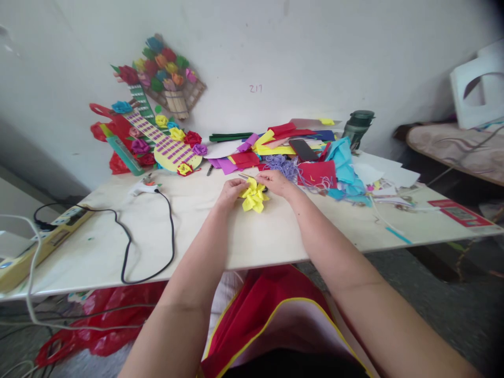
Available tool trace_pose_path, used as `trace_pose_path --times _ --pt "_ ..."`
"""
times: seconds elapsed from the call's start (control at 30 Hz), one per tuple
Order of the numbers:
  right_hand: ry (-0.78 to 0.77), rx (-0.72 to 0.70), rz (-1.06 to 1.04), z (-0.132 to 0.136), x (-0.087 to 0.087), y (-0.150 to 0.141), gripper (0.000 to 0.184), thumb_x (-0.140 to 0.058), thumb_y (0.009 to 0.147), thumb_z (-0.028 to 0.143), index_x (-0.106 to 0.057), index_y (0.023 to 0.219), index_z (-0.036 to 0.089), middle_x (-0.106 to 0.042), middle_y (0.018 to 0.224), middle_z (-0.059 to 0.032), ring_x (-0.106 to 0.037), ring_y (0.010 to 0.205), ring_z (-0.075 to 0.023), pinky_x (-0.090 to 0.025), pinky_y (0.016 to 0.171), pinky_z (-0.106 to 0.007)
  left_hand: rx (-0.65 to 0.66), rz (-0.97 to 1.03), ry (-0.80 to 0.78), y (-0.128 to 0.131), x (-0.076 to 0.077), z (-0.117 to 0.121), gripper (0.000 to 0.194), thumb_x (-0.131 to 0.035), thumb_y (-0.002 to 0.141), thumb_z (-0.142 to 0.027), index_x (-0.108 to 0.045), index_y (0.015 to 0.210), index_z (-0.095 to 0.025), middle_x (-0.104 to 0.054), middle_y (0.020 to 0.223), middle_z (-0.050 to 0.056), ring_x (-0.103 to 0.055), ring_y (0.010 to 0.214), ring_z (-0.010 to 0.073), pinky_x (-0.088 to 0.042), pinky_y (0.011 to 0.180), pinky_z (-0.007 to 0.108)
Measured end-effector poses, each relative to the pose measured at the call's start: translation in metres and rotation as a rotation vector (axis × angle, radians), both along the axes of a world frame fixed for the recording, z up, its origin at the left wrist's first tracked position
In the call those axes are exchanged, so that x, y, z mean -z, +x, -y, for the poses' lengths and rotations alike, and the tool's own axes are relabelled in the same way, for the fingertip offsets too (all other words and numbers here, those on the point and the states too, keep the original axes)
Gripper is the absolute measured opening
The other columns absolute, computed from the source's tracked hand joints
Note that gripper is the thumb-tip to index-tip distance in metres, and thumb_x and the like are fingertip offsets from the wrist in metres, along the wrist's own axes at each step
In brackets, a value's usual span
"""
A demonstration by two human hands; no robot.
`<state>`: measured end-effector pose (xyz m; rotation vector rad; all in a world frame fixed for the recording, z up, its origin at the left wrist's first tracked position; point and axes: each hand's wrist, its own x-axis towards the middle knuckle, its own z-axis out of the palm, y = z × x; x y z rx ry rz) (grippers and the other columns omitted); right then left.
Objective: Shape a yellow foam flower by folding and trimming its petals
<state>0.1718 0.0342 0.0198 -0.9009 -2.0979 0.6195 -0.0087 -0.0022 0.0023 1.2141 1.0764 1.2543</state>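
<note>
A yellow paper flower (254,196) with several pointed petals is held just above the white table (268,239). My left hand (231,192) pinches it at its left edge, fingers closed. On the other side, my right hand (276,182) is closed around what look like scissors (246,176), their thin grey blades pointing left behind the petals. A dark part of the handle shows under the right fingers. Just beyond my right hand lies tangled purple yarn (281,165).
Coloured paper strips (275,139), a phone (303,150), blue crepe paper (342,163) and a green bottle (357,128) lie or stand along the back. At left are a hot glue gun (145,186), its black cord (128,236), a power strip (59,231) and a flower-decorated guitar craft (169,149).
</note>
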Motion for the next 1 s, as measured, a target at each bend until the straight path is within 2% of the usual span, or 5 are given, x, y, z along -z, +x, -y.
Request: trace_pose_path --times 0.33,0.47,0.7,0.9,1.0 --pt "-0.120 -0.049 -0.068 0.006 -0.005 0.008 0.035 -0.053 0.081 0.043 -0.072 0.090 0.015 -0.052 0.058 0.0021 -0.046 0.061 -0.0125 -0.038 0.064 -0.027 0.115 -0.057 0.032 -0.004 -0.005 0.003 0.023 -0.077 0.054 -0.031 -0.064 0.063 -0.014 -0.061 0.057 0.002 -0.052 0.050 0.0109 -0.037 0.049 0.023" --pt "-0.007 0.028 -0.197 0.003 -0.009 0.010 0.034 -0.049 0.084 0.044 -0.068 0.090 0.016 -0.055 0.067 0.0000 -0.049 0.066 -0.0133 -0.041 0.066 -0.028 0.143 -0.061 -0.027 -0.002 -0.007 0.006 0.023 -0.078 0.053 -0.030 -0.064 0.063 -0.015 -0.061 0.055 0.001 -0.050 0.047 0.0110 -0.035 0.046 0.023" --pt "0.319 0.187 -0.383 0.004 -0.019 0.014 0.033 -0.047 0.089 0.050 -0.061 0.090 0.020 -0.060 0.088 -0.0061 -0.056 0.085 -0.0170 -0.045 0.084 -0.032 0.142 -0.069 -0.057 -0.003 -0.005 0.005 0.024 -0.079 0.054 -0.031 -0.063 0.063 -0.015 -0.060 0.054 0.001 -0.050 0.047 0.0111 -0.035 0.044 0.023" --pt "0.371 0.393 -0.556 -0.006 -0.021 0.027 0.050 -0.024 0.096 0.056 -0.057 0.113 0.023 -0.059 0.097 -0.0077 -0.060 0.085 -0.0165 -0.048 0.083 -0.035 0.134 -0.075 -0.081 -0.002 -0.005 0.006 0.022 -0.078 0.054 -0.029 -0.063 0.063 -0.015 -0.060 0.054 0.001 -0.051 0.047 0.0116 -0.035 0.045 0.023" --pt "0.361 0.381 -0.491 -0.009 -0.019 0.030 0.055 -0.018 0.096 0.056 -0.057 0.115 0.023 -0.058 0.090 -0.0069 -0.060 0.079 -0.0166 -0.047 0.076 -0.033 0.126 -0.086 -0.088 -0.002 -0.005 0.005 0.021 -0.078 0.053 -0.028 -0.063 0.061 -0.016 -0.060 0.053 0.001 -0.050 0.046 0.0114 -0.034 0.044 0.023"
